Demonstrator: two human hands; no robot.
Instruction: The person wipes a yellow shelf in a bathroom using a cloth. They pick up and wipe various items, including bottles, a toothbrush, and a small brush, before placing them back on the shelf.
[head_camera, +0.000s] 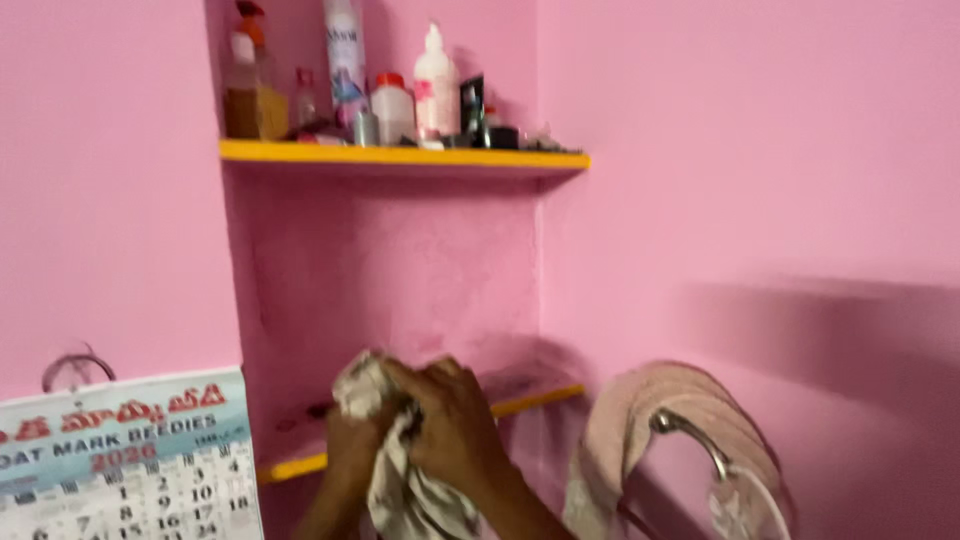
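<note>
Both my hands are bunched together on a crumpled light grey cloth (395, 490) in front of the lower yellow-edged shelf (300, 466) of a pink wall niche. My right hand (450, 420) grips the cloth from the top and right. My left hand (350, 440) holds it from the left, mostly hidden behind the cloth. The cloth's loose end hangs down between my forearms. The picture is blurred by motion.
An upper yellow-edged shelf (400, 157) carries several bottles and jars, among them a white pump bottle (436, 85) and a tall spray can (345, 60). A wall calendar (125, 460) hangs at lower left. A pink towel (640, 420) drapes over a metal chair back (690, 440) at lower right.
</note>
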